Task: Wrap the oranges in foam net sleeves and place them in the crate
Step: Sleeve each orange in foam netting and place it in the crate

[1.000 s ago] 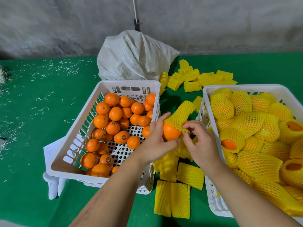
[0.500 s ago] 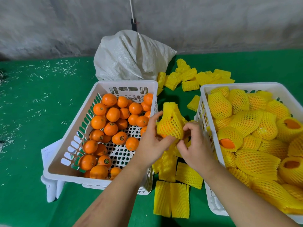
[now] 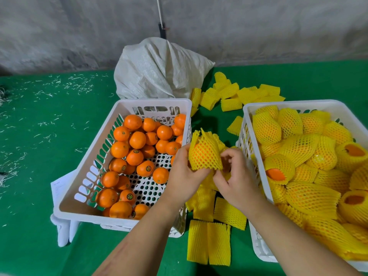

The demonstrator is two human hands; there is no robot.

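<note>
Left hand (image 3: 184, 175) and right hand (image 3: 237, 176) both grip the sleeved orange (image 3: 205, 154); the sleeve's long axis runs near-upright, open end upward

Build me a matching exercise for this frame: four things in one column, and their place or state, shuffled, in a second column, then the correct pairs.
Things
1. bare oranges
2. sleeved orange
3. flat foam sleeves
4. white sack

Places or states
A. lying on the green table between the two crates
B. standing behind the left crate, by the wall
C. held up between the hands
D. loose in the left crate

Pairs: 1-D, 2-C, 3-A, 4-B
</note>
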